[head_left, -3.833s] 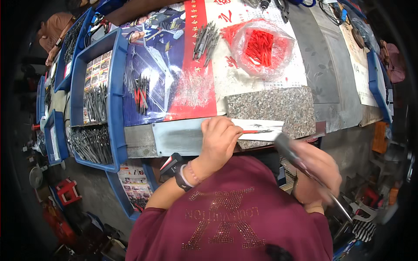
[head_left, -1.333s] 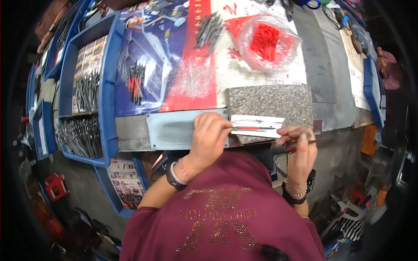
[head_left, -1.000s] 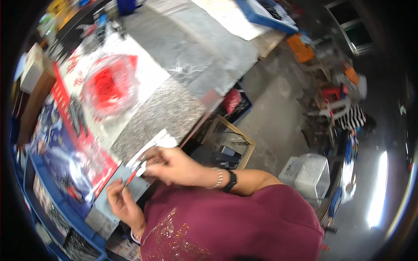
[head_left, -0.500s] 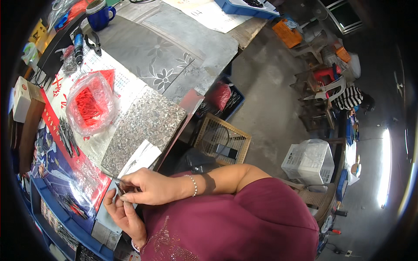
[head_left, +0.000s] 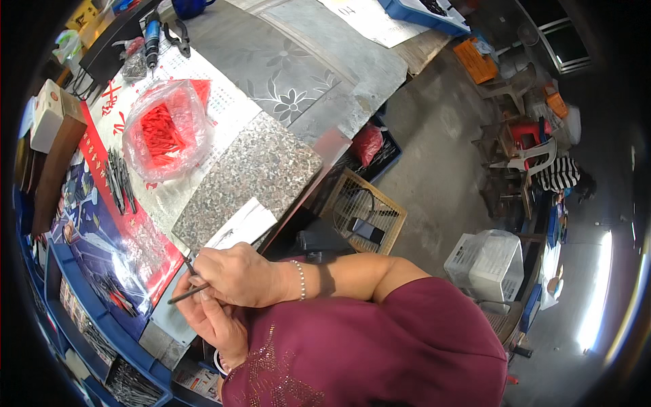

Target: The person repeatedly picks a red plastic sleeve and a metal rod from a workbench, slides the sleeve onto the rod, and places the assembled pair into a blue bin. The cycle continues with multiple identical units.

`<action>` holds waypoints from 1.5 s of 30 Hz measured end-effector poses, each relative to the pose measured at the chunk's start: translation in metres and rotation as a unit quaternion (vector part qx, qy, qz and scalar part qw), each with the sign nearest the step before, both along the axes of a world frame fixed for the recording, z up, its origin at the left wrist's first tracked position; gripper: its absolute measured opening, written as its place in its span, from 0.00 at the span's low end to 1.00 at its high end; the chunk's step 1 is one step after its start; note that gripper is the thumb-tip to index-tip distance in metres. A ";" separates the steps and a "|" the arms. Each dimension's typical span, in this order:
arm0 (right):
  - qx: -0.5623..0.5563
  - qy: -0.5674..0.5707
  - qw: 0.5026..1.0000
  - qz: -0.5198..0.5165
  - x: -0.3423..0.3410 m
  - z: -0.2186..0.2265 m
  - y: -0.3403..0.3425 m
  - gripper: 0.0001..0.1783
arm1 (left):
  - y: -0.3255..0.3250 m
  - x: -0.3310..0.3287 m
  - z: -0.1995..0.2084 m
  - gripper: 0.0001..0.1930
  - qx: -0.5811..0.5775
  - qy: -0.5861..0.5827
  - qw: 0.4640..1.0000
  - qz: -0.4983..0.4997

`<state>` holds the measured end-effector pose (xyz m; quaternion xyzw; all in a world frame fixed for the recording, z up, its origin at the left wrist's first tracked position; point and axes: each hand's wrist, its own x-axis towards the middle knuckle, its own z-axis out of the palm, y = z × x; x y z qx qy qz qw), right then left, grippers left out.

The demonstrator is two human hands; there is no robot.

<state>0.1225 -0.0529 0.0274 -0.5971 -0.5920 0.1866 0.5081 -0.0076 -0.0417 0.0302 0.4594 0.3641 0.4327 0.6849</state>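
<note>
My right hand (head_left: 237, 275), a beaded bracelet at its wrist, is closed with its fingers bent together above the left. Beneath it, my left hand (head_left: 220, 329) is turned palm up, its thumb and fingers pressed close. A thin dark rod (head_left: 184, 296) pokes out between the two hands. Another slim dark piece (head_left: 188, 263) juts from the right fingers toward the table; its kind is too small to make out. Just beyond the hands, folded white paper (head_left: 245, 220) lies on a speckled stone slab (head_left: 254, 163).
An open clear bag (head_left: 166, 129) of red sticks lies beyond, beside several dark slender tools (head_left: 119, 180). A blue screwdriver-like tool (head_left: 152, 42) and pliers (head_left: 178, 39) lie farther off. Blue bins (head_left: 88, 315) stand at left; a rattan stool (head_left: 390, 227) holds a phone.
The view has shifted, so the table sits farther right. My right hand has turned over, fingers curled down, and the dark rod now points out lower left across my left fingers.
</note>
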 end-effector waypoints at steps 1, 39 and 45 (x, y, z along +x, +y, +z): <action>-0.003 0.025 1.000 0.001 0.001 0.001 0.001 0.12 | 0.000 0.003 0.000 0.20 -0.003 -0.012 1.000 0.006; -0.163 0.385 0.908 0.039 0.015 0.029 -0.008 0.12 | 0.005 0.008 0.018 0.19 -0.040 -0.126 0.982 -0.132; -0.096 0.167 0.976 0.101 0.028 0.028 -0.010 0.11 | 0.011 0.002 0.022 0.23 -0.075 -0.092 0.970 -0.214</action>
